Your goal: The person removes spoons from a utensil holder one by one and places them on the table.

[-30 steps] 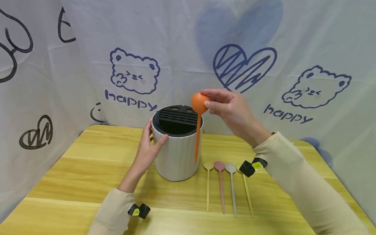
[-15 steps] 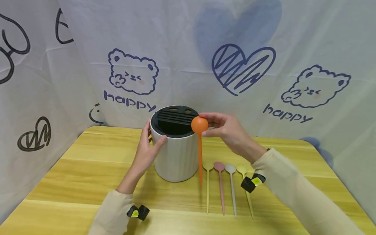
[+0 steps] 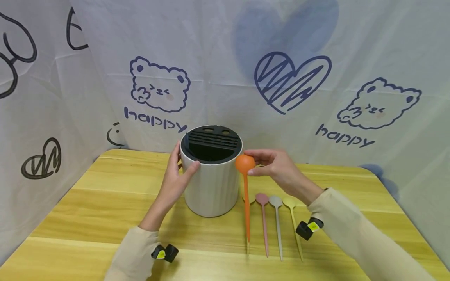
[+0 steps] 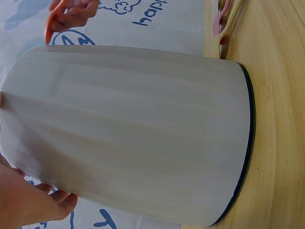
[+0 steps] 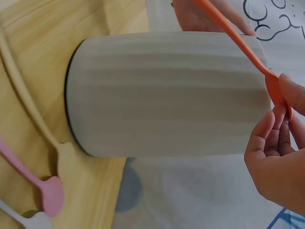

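A white ribbed utensil holder (image 3: 212, 191) with a black slotted top stands upright on the table. My left hand (image 3: 177, 175) grips its left side, thumb at the front rim and fingers around the back. In my right hand (image 3: 277, 171) is an orange spoon (image 3: 245, 164), pinched by its bowl, handle hanging down. The spoon is to the right of the holder, partly covering a yellow spoon (image 3: 252, 199) on the table. In the right wrist view, the orange spoon (image 5: 274, 89) sits between thumb and fingers near the holder's top edge.
Beside the holder a pink spoon (image 3: 262, 199), a grey spoon (image 3: 275, 201) and a second yellow spoon (image 3: 290, 202) lie in a row on the wooden table (image 3: 105, 203). A printed white cloth (image 3: 218, 58) hangs behind the table.
My right hand has come down with the orange spoon, from above the holder's right rim to beside it, and lately slightly right. The left hand stays on the holder.
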Motion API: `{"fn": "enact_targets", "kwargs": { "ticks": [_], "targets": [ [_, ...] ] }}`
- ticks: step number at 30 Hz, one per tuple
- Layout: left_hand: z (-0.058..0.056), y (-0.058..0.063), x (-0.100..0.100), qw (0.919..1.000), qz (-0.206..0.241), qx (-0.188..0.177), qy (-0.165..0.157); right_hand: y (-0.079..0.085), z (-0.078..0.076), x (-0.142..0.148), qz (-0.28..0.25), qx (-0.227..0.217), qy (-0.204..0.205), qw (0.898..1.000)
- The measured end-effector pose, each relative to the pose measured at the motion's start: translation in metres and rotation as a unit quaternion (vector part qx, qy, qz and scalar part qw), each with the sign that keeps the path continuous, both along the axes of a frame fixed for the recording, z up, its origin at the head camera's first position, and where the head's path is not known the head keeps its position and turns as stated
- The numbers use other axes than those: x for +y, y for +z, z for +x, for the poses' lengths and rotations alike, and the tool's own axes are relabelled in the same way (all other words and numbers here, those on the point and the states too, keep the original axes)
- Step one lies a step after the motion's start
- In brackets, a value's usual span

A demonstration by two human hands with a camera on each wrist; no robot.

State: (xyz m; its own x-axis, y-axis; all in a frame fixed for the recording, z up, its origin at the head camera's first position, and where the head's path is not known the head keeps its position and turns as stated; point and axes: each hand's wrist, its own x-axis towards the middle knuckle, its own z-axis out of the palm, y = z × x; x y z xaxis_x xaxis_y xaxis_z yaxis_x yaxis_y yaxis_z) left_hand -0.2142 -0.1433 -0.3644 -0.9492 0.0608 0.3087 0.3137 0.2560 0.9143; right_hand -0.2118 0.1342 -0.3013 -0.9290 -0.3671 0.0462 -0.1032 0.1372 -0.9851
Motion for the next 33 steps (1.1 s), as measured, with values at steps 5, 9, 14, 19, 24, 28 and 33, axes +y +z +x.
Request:
{"fn": "enact_targets", "kwargs": {
  "ticks": [5,9,14,19,24,28,33],
  "targets": [
    [0.001,0.000,0.000,1.0000,-0.002,0.001,0.000,-0.010,0.001,0.008,0.002,-0.017,-0.007,1.000],
    [0.002,0.000,-0.001,1.0000,-0.003,0.002,0.002,-0.019,0.002,0.015,0.009,-0.036,-0.016,0.999],
    [0.001,0.000,0.000,1.0000,-0.003,0.006,0.002,-0.031,0.000,0.028,0.024,-0.053,-0.022,0.998],
    [0.002,0.000,0.000,1.0000,-0.002,0.009,0.003,-0.043,0.001,0.044,0.045,-0.077,-0.014,0.996],
    [0.002,0.000,0.001,0.9999,0.006,0.016,-0.002,-0.056,0.002,0.063,0.056,-0.087,-0.007,0.995],
    [0.001,-0.001,0.001,0.9999,0.007,0.015,-0.003,-0.067,0.001,0.077,0.040,-0.092,-0.008,0.995],
    [0.000,0.000,0.000,1.0000,0.004,0.007,-0.002,-0.076,0.000,0.098,0.032,-0.106,-0.011,0.994]
  ]
}}
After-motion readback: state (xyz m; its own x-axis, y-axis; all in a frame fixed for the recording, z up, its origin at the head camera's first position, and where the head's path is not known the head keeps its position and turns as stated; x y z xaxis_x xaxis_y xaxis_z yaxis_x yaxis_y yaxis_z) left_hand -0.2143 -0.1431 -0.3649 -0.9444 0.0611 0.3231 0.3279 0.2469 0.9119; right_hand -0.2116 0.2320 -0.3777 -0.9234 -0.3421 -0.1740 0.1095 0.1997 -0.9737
